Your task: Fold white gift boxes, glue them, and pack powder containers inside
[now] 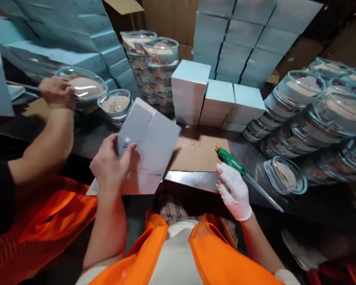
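Head view: my left hand (112,166) fingers pinch flat grey carton (150,148); gloved right hand (235,190) fingers wrap green cutter (233,161). Step: folding carton; next needs squaring panels over desk (195,152).

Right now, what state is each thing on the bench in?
Left hand: bare, gripping a flat grey carton.
Flat grey carton: unfolded, tilted above the bench edge.
Right hand: white glove, closed on a green glue gun.
Green glue gun: held, nozzle pointing away over the cardboard sheet.
Single glass bowl: lidded, lying on its side.
White boxes: closed, standing together.
Co-worker's hand: resting on a lidded bowl.
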The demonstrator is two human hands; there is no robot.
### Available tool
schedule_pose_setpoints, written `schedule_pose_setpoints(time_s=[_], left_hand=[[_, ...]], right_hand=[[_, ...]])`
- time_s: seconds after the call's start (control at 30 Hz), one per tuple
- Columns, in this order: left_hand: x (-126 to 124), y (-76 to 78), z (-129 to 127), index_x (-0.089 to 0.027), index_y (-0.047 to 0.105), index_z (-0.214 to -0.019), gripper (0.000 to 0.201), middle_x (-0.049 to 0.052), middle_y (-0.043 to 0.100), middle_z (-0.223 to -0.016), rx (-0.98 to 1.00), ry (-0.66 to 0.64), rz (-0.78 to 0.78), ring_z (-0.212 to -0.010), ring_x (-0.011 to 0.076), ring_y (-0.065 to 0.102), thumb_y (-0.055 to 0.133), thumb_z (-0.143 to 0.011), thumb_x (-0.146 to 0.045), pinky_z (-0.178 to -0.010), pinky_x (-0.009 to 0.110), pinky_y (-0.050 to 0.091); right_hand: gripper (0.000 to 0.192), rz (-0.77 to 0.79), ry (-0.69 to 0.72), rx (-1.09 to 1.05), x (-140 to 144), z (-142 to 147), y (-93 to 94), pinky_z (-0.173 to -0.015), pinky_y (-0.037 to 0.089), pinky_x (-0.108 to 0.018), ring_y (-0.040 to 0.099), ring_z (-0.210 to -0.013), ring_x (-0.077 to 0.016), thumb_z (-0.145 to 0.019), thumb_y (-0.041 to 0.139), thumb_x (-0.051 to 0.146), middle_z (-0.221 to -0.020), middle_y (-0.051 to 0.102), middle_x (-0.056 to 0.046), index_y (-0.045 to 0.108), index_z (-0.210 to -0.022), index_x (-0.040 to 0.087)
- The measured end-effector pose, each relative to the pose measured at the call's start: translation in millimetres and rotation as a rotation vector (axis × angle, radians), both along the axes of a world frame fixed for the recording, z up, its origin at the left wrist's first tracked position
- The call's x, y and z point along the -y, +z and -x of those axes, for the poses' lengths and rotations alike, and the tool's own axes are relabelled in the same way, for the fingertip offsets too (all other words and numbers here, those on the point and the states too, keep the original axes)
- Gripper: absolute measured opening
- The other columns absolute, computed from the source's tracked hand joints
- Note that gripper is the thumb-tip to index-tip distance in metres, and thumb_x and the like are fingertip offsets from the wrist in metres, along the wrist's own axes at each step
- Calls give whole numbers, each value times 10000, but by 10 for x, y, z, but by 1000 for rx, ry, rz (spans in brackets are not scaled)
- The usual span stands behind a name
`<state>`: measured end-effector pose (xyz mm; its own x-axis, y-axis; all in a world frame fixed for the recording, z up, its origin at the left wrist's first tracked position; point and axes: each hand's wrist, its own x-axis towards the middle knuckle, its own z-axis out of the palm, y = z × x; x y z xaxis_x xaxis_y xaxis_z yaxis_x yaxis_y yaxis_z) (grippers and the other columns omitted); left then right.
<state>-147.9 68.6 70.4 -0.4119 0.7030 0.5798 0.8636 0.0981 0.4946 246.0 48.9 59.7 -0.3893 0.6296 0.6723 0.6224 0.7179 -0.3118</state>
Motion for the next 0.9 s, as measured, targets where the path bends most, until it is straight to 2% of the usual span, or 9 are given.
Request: schedule_pose_setpoints(time_s=[0.1,0.2,0.3,0.43,0.53,0.63,0.73,0.83,0.9], left_hand=[[339,111,-472,-215,743,-1199,412,51,803,-976,-40,-231,31,-756,187,724,725,-959,-550,-680,264,490],[652,-22,-727,-236,743,-1120,329,25,813,-937,34,-512,90,-764,174,758,645,-1019,-533,-714,254,554],[855,-231,-660,-233,735,-1074,283,30,822,-933,116,-634,122,-798,183,786,633,-1034,-494,-752,262,609],[928,-408,-515,-242,691,-1321,375,83,822,-1171,152,-683,249,-1018,230,807,612,-1041,-479,-899,334,646],[914,-550,-636,-235,588,-1516,697,167,720,-1435,56,-883,422,-1333,350,696,673,-952,-636,-1152,545,541],[913,-675,-800,-181,509,-1600,1167,248,604,-1558,22,-1050,564,-1430,459,602,823,-675,-820,-1230,654,431],[918,-670,-764,-270,607,-1533,996,166,698,-1475,119,-1093,678,-1302,415,712,876,-687,-724,-1104,535,578],[891,-547,-588,-311,699,-1433,798,96,767,-1380,291,-921,574,-1222,372,756,894,-726,-624,-1041,471,622],[855,-470,-546,-284,714,-1410,725,97,781,-1334,399,-755,398,-1210,366,754,861,-779,-609,-1045,486,623]], right_hand=[[512,-96,30,-57,-119,325,310,-1136,523,-505,635,-1368,-294,-1033,568,214,-1423,704,-124,546,-1542,268],[300,47,-98,-47,-153,530,396,-990,562,-449,719,-1077,-281,-1065,530,322,-1131,781,-129,720,-1264,203],[381,427,-91,-5,-100,471,305,-874,563,-392,709,-902,-258,-1079,499,456,-979,779,-121,752,-1100,173],[576,1134,289,-51,21,254,112,-925,576,-378,721,-960,-252,-1033,495,674,-1036,800,-91,778,-1072,174],[748,1543,505,-264,213,214,-28,-985,591,-442,734,-1030,-294,-906,571,840,-1052,806,-106,798,-1102,154],[828,1736,630,-451,447,166,-108,-1061,569,-478,749,-1112,-309,-848,611,886,-1161,798,-122,778,-1253,183],[845,1616,582,-405,607,-49,-111,-1063,576,-478,754,-1134,-323,-808,628,916,-1200,793,-129,784,-1257,217],[660,1100,145,-473,683,-281,-153,-1022,600,-469,759,-1091,-323,-871,653,829,-1119,797,-123,791,-1158,250],[597,717,-140,-543,701,-275,-253,-1098,562,-506,725,-1193,-343,-899,676,763,-1223,764,-141,738,-1233,273]])
